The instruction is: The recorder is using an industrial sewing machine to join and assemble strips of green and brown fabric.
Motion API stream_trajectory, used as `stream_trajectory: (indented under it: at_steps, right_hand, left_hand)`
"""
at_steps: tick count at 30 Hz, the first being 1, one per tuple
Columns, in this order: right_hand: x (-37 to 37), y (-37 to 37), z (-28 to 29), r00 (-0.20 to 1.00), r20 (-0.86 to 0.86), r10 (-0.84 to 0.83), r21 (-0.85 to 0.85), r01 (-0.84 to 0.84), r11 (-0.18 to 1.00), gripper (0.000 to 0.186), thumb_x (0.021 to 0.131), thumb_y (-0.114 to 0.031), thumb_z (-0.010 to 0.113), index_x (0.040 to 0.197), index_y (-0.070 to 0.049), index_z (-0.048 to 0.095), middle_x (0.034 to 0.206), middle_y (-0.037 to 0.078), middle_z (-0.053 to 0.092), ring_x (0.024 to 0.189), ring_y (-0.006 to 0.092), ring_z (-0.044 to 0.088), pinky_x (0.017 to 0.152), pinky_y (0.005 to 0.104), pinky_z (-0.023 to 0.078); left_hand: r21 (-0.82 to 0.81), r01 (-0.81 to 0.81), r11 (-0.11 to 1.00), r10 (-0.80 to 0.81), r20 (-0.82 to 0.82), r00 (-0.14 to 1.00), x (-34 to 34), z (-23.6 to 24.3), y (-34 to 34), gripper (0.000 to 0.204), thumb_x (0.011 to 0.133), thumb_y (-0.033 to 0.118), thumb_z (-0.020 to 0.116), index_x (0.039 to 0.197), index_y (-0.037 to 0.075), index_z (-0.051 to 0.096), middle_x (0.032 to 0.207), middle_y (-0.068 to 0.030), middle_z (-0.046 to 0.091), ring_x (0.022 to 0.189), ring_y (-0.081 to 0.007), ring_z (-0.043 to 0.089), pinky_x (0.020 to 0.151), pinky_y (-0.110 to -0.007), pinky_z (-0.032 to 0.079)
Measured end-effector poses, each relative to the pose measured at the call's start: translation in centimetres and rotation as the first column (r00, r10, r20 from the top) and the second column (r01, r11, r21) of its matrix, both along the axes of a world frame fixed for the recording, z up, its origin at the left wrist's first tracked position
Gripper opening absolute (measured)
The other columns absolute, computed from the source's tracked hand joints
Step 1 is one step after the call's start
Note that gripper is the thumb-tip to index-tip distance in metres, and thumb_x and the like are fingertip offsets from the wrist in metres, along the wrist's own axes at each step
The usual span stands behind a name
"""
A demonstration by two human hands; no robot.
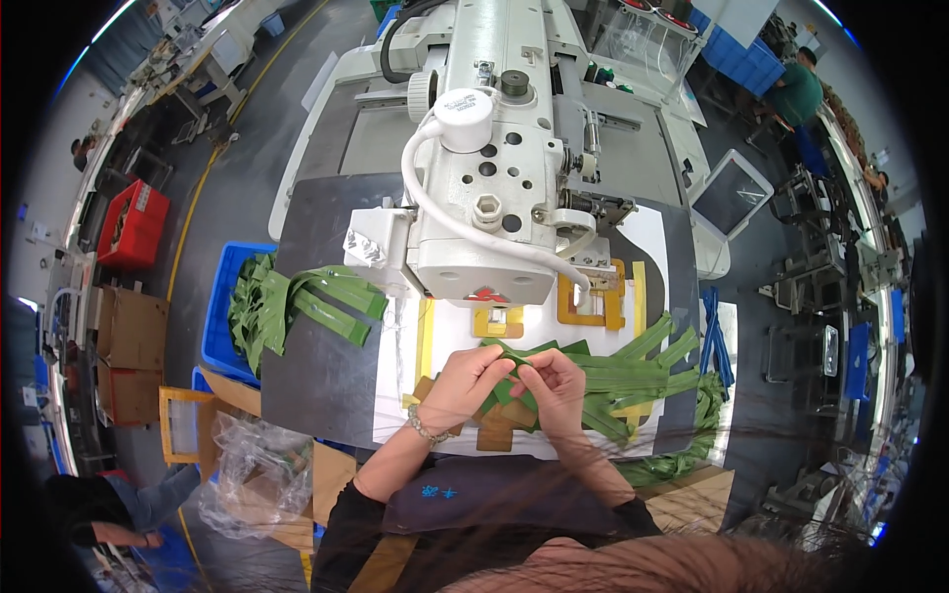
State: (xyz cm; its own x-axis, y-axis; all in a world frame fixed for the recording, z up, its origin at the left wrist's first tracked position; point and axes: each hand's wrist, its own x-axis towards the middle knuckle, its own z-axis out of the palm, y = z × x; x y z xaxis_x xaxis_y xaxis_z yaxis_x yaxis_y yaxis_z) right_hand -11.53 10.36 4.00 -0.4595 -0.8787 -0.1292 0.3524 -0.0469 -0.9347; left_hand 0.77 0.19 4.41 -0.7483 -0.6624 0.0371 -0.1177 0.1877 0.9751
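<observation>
My left hand (469, 383) and my right hand (550, 385) are close together at the lower middle, both closed, pinching a green fabric strip (506, 351) between thumbs and fingers. More flat green strips (643, 376) fan out to the right over the white work board (395, 361). A brown template piece (494, 427) lies under my hands. Just beyond them is a large white industrial sewing machine (474, 257), with a small yellow frame (496, 328) and a larger orange frame (568, 311) beneath its head.
A blue bin (219, 326) of green strips stands left, near cardboard boxes (133, 336), clear plastic wrap (242, 474) and a red crate (133, 222). Blue strips (717, 336) and a screen (732, 193) are at right. Another person (796, 94) works upper right; someone's legs (148, 494) show lower left.
</observation>
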Motion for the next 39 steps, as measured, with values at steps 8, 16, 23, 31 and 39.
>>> stream_trajectory:
  at_steps: [8,16,23,31,39]
  right_hand:
    - [0.0,-0.2,0.0,1.000,-0.010,-0.013,0.003,0.013,1.000,0.002,0.090,0.000,0.058,0.089,0.002,0.057,0.080,0.008,0.065,0.064,0.0106,0.062,0.061,0.0230,0.051]
    - [0.1,-0.3,-0.4,1.000,-0.022,0.001,-0.001,-0.001,1.000,0.004,0.091,-0.001,0.058,0.091,0.002,0.057,0.080,0.008,0.064,0.064,0.0110,0.062,0.061,0.0238,0.052]
    - [-2.2,0.0,1.3,0.862,-0.274,0.427,0.203,-0.382,0.901,0.011,0.085,-0.006,0.068,0.081,0.001,0.060,0.072,0.001,0.061,0.064,0.0049,0.057,0.059,0.0200,0.046]
    - [-2.4,-0.6,2.2,0.774,-0.222,0.592,0.316,-0.517,0.795,0.019,0.085,-0.008,0.068,0.072,-0.001,0.056,0.062,-0.005,0.052,0.057,-0.0001,0.040,0.049,0.0203,0.033]
    - [-2.0,-0.9,0.9,0.904,0.008,0.427,0.139,-0.424,0.895,0.018,0.089,-0.008,0.064,0.076,-0.004,0.053,0.064,-0.002,0.056,0.053,-0.0005,0.047,0.046,0.0162,0.034]
  left_hand:
    - [-0.084,-0.003,0.996,0.012,0.110,0.994,0.2,0.8,-0.2,0.029,0.091,0.021,0.060,0.077,-0.002,0.051,0.062,-0.0112,0.048,0.056,-0.0183,0.044,0.054,-0.032,0.039]
    - [-0.148,-0.012,0.989,0.021,0.061,0.998,0.1,0.2,-0.5,0.035,0.089,0.022,0.061,0.066,0.001,0.045,0.055,-0.0120,0.045,0.047,-0.0241,0.042,0.047,-0.034,0.034]
    - [-0.148,0.399,0.905,-0.366,0.209,0.907,1.6,2.3,-2.9,0.036,0.088,0.023,0.059,0.062,0.001,0.047,0.053,-0.0134,0.045,0.046,-0.0274,0.044,0.047,-0.037,0.034]
    - [-0.155,0.440,0.884,-0.417,0.159,0.895,2.5,1.8,-2.9,0.035,0.091,0.025,0.057,0.066,0.001,0.050,0.056,-0.0144,0.046,0.048,-0.0281,0.045,0.048,-0.037,0.035]
    - [-0.047,0.255,0.966,-0.255,0.020,0.967,2.5,-0.7,-1.1,0.024,0.093,0.022,0.055,0.081,0.001,0.055,0.064,-0.0128,0.056,0.055,-0.0274,0.053,0.053,-0.034,0.040]
